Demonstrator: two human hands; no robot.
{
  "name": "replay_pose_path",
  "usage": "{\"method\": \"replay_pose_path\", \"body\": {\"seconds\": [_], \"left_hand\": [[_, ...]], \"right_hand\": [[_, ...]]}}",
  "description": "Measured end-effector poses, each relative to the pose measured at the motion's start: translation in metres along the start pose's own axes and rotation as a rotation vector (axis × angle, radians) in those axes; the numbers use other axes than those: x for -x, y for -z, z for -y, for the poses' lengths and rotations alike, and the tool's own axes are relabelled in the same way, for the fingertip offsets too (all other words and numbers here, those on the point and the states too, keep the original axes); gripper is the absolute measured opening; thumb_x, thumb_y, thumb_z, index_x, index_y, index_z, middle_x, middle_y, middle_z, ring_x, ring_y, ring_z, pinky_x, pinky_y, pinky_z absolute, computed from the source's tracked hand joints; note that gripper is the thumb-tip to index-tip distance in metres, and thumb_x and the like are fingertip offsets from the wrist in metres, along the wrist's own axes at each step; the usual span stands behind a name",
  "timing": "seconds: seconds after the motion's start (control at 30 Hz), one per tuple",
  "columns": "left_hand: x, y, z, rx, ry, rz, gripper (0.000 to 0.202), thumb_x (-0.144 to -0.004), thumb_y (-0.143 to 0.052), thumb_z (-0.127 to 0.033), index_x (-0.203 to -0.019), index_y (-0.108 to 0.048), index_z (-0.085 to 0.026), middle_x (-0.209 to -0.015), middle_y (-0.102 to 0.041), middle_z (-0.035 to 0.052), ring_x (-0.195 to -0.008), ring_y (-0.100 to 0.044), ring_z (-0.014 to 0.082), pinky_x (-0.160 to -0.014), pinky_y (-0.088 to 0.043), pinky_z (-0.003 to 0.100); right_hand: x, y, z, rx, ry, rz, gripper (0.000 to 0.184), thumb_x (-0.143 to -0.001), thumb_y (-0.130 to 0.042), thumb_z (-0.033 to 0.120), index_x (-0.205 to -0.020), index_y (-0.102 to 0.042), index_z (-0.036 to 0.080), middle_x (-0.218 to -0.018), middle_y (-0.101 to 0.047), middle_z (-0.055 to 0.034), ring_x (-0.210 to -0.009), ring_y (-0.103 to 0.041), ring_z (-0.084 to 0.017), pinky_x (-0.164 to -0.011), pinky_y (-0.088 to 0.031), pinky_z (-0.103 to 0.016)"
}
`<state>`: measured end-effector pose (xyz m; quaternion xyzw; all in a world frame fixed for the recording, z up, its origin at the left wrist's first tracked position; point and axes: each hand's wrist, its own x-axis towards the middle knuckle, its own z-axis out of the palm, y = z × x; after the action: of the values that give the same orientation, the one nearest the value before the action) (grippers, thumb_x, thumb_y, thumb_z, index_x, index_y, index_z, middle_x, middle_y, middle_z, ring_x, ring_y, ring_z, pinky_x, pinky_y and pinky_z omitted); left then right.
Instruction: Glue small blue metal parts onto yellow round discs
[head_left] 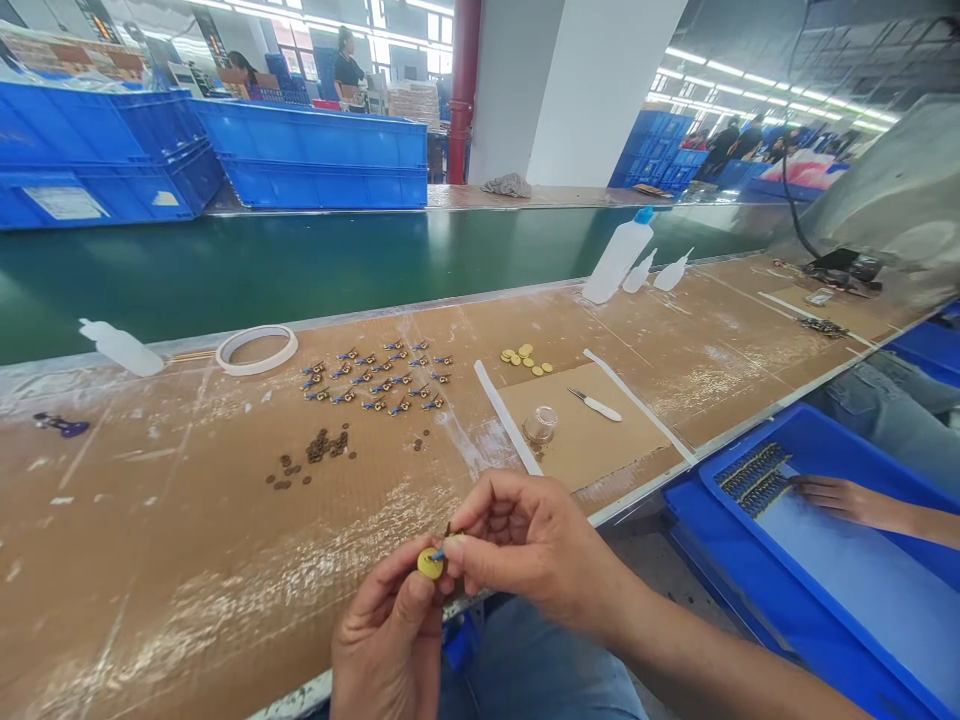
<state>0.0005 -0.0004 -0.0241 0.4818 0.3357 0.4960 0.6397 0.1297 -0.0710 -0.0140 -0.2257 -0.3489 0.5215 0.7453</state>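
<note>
My left hand pinches a yellow round disc between thumb and fingers, just past the table's near edge. Against that disc, my right hand grips a small toy figure with blue on it, mostly hidden by the fingertips. Similar small blue, yellow and dark figures lie in rows on the table. Several brown discs are heaped nearer to me, some scattered. More yellow discs lie to the right, close to a small clear cup and a white-handled knife.
A tape roll and a white squeeze bottle lie at left; a larger bottle stands at the back. Behind runs a green belt. At right, another person's hand reaches into a blue tray.
</note>
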Motion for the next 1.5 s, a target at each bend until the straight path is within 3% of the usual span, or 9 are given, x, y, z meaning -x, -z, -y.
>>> {"method": "replay_pose_path", "body": {"seconds": [0.23,0.43,0.57,0.7,0.9,1.23,1.5], "left_hand": [[-0.001,0.003,0.0,0.001,0.035,-0.02,0.038,-0.037,-0.093,-0.03,-0.069,-0.076,-0.02,-0.068,-0.066,0.0088,-0.06,-0.061,0.0135,-0.063,-0.056,0.025],[-0.002,0.004,0.001,-0.001,-0.032,-0.036,0.037,-0.055,-0.087,-0.039,-0.083,-0.076,-0.017,-0.072,-0.066,0.0078,-0.07,-0.064,0.0182,-0.068,-0.057,0.03],[-0.003,0.004,0.002,0.002,-0.053,-0.056,0.036,-0.059,-0.085,-0.042,-0.083,-0.075,-0.016,-0.072,-0.066,0.008,-0.071,-0.065,0.0187,-0.069,-0.057,0.03],[-0.004,0.005,0.003,0.011,-0.025,-0.071,0.036,-0.052,-0.088,-0.038,-0.078,-0.076,-0.018,-0.072,-0.067,0.008,-0.068,-0.064,0.0178,-0.066,-0.057,0.029],[-0.004,0.006,0.0,0.033,0.05,-0.1,0.043,-0.028,-0.094,-0.025,-0.064,-0.074,-0.016,-0.072,-0.068,0.0108,-0.062,-0.064,0.0152,-0.065,-0.057,0.023],[-0.007,0.009,0.004,0.082,0.049,-0.105,0.042,-0.026,-0.094,-0.021,-0.063,-0.074,-0.018,-0.076,-0.069,0.0118,-0.069,-0.067,0.0226,-0.067,-0.06,0.036],[-0.007,0.013,0.005,0.057,0.031,-0.111,0.04,-0.029,-0.094,-0.021,-0.064,-0.074,-0.018,-0.08,-0.07,0.0113,-0.073,-0.068,0.0206,-0.072,-0.059,0.031]], "right_hand": [[0.0,0.001,-0.002,0.02,0.0,-0.003,0.026,-0.065,-0.079,0.011,-0.078,-0.056,0.008,-0.068,-0.066,-0.0044,-0.063,-0.063,-0.009,-0.062,-0.052,-0.017],[0.0,0.001,-0.004,0.022,0.015,-0.005,0.024,-0.066,-0.078,0.01,-0.079,-0.058,0.008,-0.069,-0.066,-0.0047,-0.063,-0.063,-0.009,-0.061,-0.051,-0.016],[0.001,-0.001,-0.005,0.028,0.018,-0.01,0.025,-0.065,-0.079,0.011,-0.078,-0.058,0.008,-0.068,-0.066,-0.0048,-0.063,-0.062,-0.009,-0.06,-0.051,-0.016],[0.002,-0.002,-0.004,0.04,0.004,-0.019,0.024,-0.065,-0.078,0.011,-0.077,-0.058,0.007,-0.068,-0.065,-0.0049,-0.062,-0.061,-0.008,-0.06,-0.05,-0.016],[0.002,0.002,-0.008,0.098,0.055,-0.016,0.019,-0.068,-0.075,0.011,-0.078,-0.058,0.008,-0.069,-0.066,-0.0055,-0.063,-0.061,-0.009,-0.06,-0.05,-0.017],[0.003,0.003,-0.008,0.258,0.054,-0.027,0.015,-0.071,-0.067,0.018,-0.08,-0.059,0.009,-0.074,-0.066,-0.0083,-0.066,-0.06,-0.012,-0.062,-0.048,-0.021],[0.006,0.003,-0.004,0.471,0.11,-0.052,0.012,-0.072,-0.066,0.019,-0.078,-0.062,0.009,-0.069,-0.062,-0.0033,-0.062,-0.054,-0.007,-0.057,-0.044,-0.016]]}}
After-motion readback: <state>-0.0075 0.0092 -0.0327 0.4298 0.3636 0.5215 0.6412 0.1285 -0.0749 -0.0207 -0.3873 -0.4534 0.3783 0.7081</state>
